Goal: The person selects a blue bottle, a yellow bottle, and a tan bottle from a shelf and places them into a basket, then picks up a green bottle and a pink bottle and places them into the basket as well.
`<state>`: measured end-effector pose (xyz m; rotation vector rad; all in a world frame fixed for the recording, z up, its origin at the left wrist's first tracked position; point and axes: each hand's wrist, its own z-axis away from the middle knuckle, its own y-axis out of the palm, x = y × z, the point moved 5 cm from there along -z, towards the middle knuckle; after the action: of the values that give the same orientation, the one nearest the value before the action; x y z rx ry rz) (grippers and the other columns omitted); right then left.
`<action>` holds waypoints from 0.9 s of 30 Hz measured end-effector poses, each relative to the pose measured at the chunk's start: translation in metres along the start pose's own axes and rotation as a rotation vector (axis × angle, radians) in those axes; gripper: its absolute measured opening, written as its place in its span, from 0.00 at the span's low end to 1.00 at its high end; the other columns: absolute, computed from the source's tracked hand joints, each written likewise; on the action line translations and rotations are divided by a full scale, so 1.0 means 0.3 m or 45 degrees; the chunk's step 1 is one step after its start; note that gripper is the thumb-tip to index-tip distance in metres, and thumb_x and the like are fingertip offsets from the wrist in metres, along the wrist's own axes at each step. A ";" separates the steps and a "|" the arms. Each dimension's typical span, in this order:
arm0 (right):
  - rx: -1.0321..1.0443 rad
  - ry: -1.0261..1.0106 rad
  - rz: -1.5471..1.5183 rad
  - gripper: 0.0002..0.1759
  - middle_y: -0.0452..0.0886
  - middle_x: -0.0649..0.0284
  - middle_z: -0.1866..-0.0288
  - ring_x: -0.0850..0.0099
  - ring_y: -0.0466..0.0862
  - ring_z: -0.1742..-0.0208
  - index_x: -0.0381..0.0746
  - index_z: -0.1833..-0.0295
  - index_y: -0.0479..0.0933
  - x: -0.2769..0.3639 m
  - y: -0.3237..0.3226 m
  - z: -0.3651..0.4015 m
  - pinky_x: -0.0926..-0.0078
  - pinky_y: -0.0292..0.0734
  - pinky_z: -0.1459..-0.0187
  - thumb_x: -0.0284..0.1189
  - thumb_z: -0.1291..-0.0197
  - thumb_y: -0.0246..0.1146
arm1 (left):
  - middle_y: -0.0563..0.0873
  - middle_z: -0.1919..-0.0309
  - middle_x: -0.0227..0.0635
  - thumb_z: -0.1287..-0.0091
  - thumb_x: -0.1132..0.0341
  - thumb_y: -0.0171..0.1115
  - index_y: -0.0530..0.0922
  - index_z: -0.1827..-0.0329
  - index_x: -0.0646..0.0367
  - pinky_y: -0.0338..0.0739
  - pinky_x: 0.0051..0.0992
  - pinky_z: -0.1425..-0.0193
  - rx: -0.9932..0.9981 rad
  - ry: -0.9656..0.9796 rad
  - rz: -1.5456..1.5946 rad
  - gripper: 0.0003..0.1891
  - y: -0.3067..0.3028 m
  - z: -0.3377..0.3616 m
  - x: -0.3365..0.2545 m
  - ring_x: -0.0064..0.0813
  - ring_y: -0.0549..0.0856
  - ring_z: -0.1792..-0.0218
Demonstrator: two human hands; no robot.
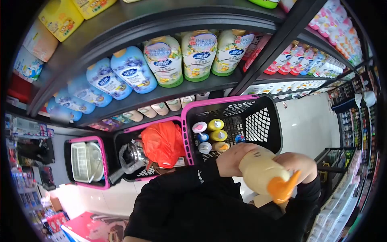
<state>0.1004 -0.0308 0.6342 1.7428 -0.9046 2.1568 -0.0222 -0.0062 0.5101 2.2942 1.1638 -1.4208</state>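
Observation:
A cream-coloured bottle with an orange pump top is tilted between my two hands, in front of the body. My left hand wraps round the bottle's left side, and my right hand grips it from the right, its fingers partly hidden behind the bottle. Just beyond them lies a black basket with a pink rim. Several pump bottles stand inside it, among them a yellow bottle and a white bottle with a pink top.
Shelves ahead hold blue bottles and green-and-white bottles. Left of the near basket, another basket holds a red bag; farther left, one holds a white rack. A shelf unit stands at the right.

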 end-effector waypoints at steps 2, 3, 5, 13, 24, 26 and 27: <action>0.051 0.103 0.070 0.14 0.74 0.57 0.74 0.55 0.75 0.71 0.36 0.70 0.73 -0.083 -0.025 0.020 0.67 0.69 0.69 0.31 0.62 0.67 | 0.71 0.48 0.45 0.60 0.62 0.71 0.59 0.41 0.59 0.63 0.36 0.41 0.013 -0.266 0.092 0.41 0.100 0.005 0.109 0.43 0.71 0.46; 0.078 0.100 0.052 0.14 0.74 0.57 0.74 0.55 0.75 0.71 0.36 0.70 0.73 -0.129 -0.041 0.038 0.67 0.69 0.69 0.31 0.62 0.67 | 0.70 0.48 0.44 0.57 0.63 0.71 0.59 0.41 0.59 0.63 0.34 0.40 0.050 -0.362 0.173 0.40 0.152 0.006 0.172 0.42 0.70 0.46; 0.037 0.261 0.079 0.16 0.75 0.56 0.71 0.55 0.75 0.68 0.35 0.69 0.73 -0.255 -0.081 0.074 0.67 0.69 0.66 0.31 0.65 0.66 | 0.70 0.48 0.44 0.57 0.63 0.70 0.59 0.41 0.59 0.63 0.33 0.40 -0.036 -0.497 0.432 0.39 0.237 0.026 0.290 0.41 0.70 0.45; 0.004 0.629 0.137 0.19 0.75 0.52 0.67 0.56 0.75 0.62 0.34 0.65 0.72 -0.737 -0.117 0.113 0.67 0.70 0.61 0.31 0.66 0.66 | 0.67 0.44 0.44 0.52 0.63 0.67 0.60 0.41 0.58 0.62 0.30 0.38 -0.286 -0.904 0.273 0.35 0.340 0.070 0.647 0.39 0.68 0.42; 0.023 0.760 0.231 0.24 0.74 0.54 0.55 0.63 0.74 0.50 0.34 0.57 0.73 -1.479 -0.087 0.093 0.73 0.68 0.49 0.28 0.66 0.67 | 0.70 0.42 0.38 0.48 0.76 0.58 0.46 0.32 0.52 0.75 0.22 0.61 -0.707 -1.497 0.935 0.41 0.560 0.283 1.102 0.28 0.70 0.43; 0.019 0.757 0.320 0.25 0.70 0.58 0.49 0.63 0.67 0.42 0.36 0.56 0.74 -1.633 -0.084 0.122 0.71 0.65 0.44 0.27 0.67 0.68 | 0.63 0.37 0.38 0.48 0.82 0.51 0.40 0.31 0.51 0.75 0.17 0.66 -0.689 -1.562 0.983 0.42 0.586 0.292 1.143 0.28 0.71 0.43; 0.051 0.711 0.379 0.26 0.69 0.58 0.48 0.63 0.65 0.41 0.37 0.55 0.74 -1.670 -0.083 0.106 0.71 0.64 0.43 0.27 0.67 0.68 | 0.61 0.36 0.38 0.48 0.83 0.50 0.40 0.31 0.52 0.75 0.17 0.64 -0.689 -1.591 0.942 0.42 0.592 0.297 1.167 0.28 0.68 0.41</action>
<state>0.2742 0.0707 0.1738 0.9604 -1.0055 2.6558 0.1237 0.0073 0.1353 0.8889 0.1880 -1.4839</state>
